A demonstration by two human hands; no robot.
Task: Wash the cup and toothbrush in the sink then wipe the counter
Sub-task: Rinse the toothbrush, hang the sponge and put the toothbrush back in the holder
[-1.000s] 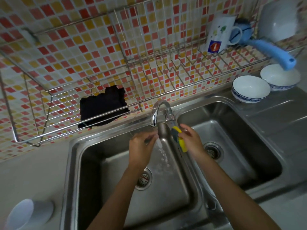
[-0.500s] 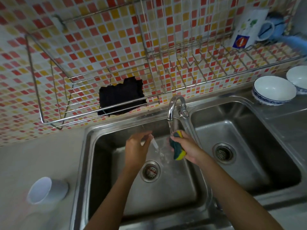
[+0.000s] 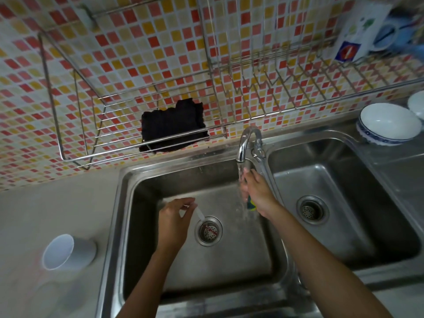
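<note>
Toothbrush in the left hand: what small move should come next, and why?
Probably bring the toothbrush right, to the sponge under the stream. The left hand holds it off to the side above the drain, while the right hand wets the sponge below the faucet.

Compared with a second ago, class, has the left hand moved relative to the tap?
Yes. The left hand has dropped away from the tap, toward the left basin's drain.

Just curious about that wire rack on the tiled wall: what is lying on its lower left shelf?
A dark cloth lies on the wire rack, alone on that shelf. Tiles show behind it; whatever is under the cloth is covered.
</note>
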